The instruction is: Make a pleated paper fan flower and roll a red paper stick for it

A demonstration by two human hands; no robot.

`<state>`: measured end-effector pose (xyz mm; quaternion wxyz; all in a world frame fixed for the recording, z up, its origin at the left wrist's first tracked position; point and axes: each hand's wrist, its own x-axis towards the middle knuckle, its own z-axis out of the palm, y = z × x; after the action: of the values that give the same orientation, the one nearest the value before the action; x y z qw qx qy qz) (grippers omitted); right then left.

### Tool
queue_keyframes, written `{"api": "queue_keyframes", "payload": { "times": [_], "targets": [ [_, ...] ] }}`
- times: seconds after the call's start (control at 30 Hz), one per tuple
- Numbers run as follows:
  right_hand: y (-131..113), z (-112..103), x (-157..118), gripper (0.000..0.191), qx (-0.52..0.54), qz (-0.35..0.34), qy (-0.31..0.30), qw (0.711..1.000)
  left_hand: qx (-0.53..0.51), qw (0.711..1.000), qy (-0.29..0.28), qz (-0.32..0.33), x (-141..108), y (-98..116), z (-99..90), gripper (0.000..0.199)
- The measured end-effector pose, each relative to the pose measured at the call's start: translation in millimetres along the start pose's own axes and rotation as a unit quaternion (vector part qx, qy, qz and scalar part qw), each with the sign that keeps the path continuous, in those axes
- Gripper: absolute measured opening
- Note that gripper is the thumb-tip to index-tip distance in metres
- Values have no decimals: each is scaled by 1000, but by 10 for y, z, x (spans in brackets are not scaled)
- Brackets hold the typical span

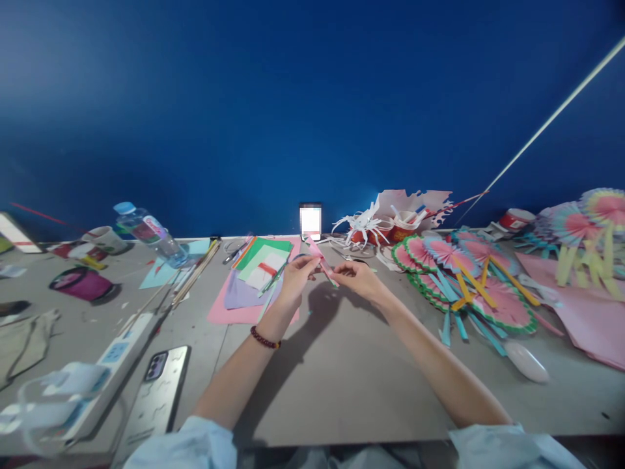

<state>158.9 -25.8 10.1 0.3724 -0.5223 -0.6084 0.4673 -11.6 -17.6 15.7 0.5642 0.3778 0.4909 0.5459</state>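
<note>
A narrow folded pink paper piece [323, 264] with a green edge is held up between both hands over the middle of the table. My left hand [299, 277], with a beaded bracelet at the wrist, pinches its left side. The fingers of my right hand [359, 279] close on its lower right end. Just left of my left hand lies a stack of coloured sheets, with a green sheet [280, 249], a purple sheet [239, 293] and a pink sheet [219, 312] showing. Behind the hands a lit phone [310, 221] stands upright against the blue wall.
Pleated paper fans [502, 303] and a white glue bottle [527, 362] lie at the right, near pink sheets [576, 312]. Cups of pens [405, 228] stand at the back. At the left are a water bottle [153, 234], a power strip [110, 371] and a phone [159, 391].
</note>
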Motion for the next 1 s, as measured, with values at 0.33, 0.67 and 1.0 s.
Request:
{"api": "queue_keyframes", "payload": {
  "times": [0.33,0.67,1.0],
  "targets": [
    [-81,-7,-30,28,21,25,-39,999,5,1000,-1,2,7,28,-26,33],
    [-103,-5,-43,21,-39,12,-14,999,37,998,-12,43,4,7,-30,28],
    [-168,-26,-90,28,-87,-73,0,994,42,993,-11,108,-13,29,-15,19]
  ]
}}
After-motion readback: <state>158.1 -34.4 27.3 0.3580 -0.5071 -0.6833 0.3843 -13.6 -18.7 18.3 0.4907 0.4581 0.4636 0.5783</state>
